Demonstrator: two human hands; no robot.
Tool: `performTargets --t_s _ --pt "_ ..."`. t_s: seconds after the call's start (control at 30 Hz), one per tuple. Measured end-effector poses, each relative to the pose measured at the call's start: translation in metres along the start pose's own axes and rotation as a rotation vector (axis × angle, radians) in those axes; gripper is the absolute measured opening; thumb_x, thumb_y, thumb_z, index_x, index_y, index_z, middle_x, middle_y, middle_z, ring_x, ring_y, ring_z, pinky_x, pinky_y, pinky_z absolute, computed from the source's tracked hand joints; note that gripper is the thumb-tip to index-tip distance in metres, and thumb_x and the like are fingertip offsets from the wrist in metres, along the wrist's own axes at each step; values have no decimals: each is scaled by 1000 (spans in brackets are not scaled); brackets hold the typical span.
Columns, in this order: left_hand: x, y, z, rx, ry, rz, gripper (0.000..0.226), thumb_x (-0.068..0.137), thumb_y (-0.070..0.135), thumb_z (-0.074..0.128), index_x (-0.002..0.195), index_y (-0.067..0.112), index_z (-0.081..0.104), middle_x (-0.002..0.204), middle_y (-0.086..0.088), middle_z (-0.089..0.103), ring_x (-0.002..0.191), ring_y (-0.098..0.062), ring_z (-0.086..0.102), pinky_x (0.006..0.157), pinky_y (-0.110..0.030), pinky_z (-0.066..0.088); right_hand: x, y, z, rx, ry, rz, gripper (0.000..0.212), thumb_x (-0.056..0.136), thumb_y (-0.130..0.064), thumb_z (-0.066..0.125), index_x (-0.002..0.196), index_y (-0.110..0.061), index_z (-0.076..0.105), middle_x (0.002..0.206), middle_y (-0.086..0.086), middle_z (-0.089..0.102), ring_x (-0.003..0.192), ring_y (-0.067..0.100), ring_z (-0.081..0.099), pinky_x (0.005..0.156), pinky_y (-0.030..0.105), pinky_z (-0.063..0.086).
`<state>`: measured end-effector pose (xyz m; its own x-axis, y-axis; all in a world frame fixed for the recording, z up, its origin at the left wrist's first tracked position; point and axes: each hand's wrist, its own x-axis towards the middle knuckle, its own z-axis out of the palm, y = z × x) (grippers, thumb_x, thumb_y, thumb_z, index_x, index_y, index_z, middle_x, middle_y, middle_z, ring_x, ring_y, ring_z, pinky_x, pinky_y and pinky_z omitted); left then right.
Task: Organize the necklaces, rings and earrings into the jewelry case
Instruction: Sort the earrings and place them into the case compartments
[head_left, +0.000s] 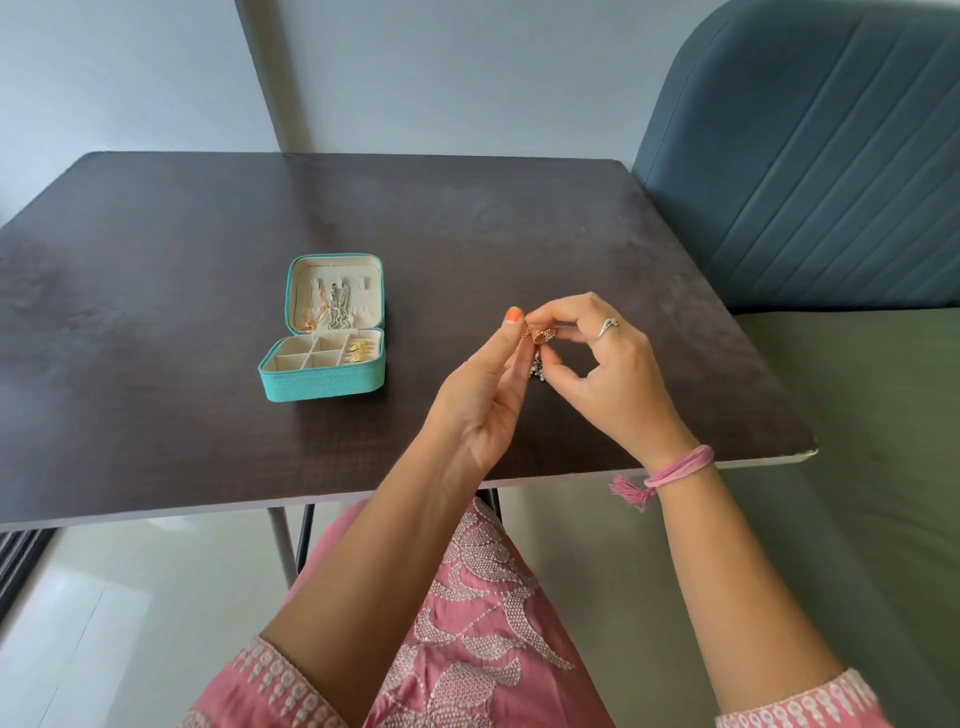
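- Above the table (156, 218), right of the open jewelry case (322, 358): rose-gold earring (540, 335) pinched between left hand (483, 395) and right hand (602, 364).
- Under the hands: small silver pieces (535, 370) on the tabletop.
- Inside the case: chains (327, 312) in the lid, gold rings (360, 351) in the tray.

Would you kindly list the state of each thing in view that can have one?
jewelry case: open, lid upright.
necklaces: hanging inside the lid.
gold earrings: in the case's right-hand section.
rose-gold earring: pinched between both hands, above the table.
left hand: pinching the earring.
right hand: pinching the earring.
silver jewelry: lying on the table, partly hidden.
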<state>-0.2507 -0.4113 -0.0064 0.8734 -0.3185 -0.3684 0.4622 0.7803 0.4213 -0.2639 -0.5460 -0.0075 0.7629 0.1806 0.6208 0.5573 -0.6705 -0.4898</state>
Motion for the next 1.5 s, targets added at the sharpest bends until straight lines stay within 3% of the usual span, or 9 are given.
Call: performTargets --t_s 0.1,0.2,0.4,0.63,0.8,0.93,1.1,1.23,1.5 --pt "-3 0 -3 8 -21 15 12 88 0 61 98 -3 67 100 -13 69 90 -14 67 86 -21 54 -2 0 2 75 30 61 34 80 4 69 108 -14 60 106 -2 61 100 4 62 84 11 50" --pt "-3 0 -6 27 -13 31 26 87 -1 62 113 1 61 104 -13 68 88 -15 68 84 -21 55 -3 0 5 174 52 107 38 80 3 70 108 -20 57 106 1 63 100 8 65 86 17 53" --pt "-2 4 -7 159 0 78 23 87 5 65 110 5 65 95 -9 71 82 -14 68 66 -19 56 -8 4 12 294 56 161 35 80 4 70 106 -15 57 106 0 63 102 7 65 89 23 53" --pt "0 21 -14 643 19 310 15 84 16 70 100 18 70 88 4 70 81 -8 62 79 -24 48 -13 19 3 541 89 377 35 81 8 67 100 -22 60 98 6 66 98 15 66 89 26 53" --pt "-3 45 -16 871 30 384 16 86 12 68 100 20 69 77 6 68 74 -2 60 72 -19 43 -5 41 -3 240 -65 570 19 87 -8 64 95 -25 69 92 -6 69 84 7 65 75 9 47" --pt "-6 56 -15 911 38 370 13 88 15 65 97 21 70 80 5 68 80 -6 59 74 -21 42 8 45 1 65 -156 589 14 89 -20 64 99 -24 73 88 -10 68 77 1 61 64 0 40" --pt "-7 62 -16 881 37 321 14 92 15 58 97 20 70 87 5 68 82 -2 60 75 -16 44 34 48 4 -31 -331 594 18 87 -34 66 103 -26 72 88 -12 68 81 2 62 70 16 43" --pt "-6 62 -17 861 39 302 15 93 15 57 99 19 70 85 6 69 80 -1 60 75 -16 45 50 52 9 -77 -509 544 22 83 -31 71 104 -26 71 87 -14 68 78 -1 60 79 23 47" --pt "-2 52 -16 763 31 270 14 91 11 58 97 16 70 86 3 69 88 -9 60 83 -20 47 54 51 14 -3 -500 562 19 79 -19 73 97 -26 70 89 -7 70 81 8 63 85 31 52"
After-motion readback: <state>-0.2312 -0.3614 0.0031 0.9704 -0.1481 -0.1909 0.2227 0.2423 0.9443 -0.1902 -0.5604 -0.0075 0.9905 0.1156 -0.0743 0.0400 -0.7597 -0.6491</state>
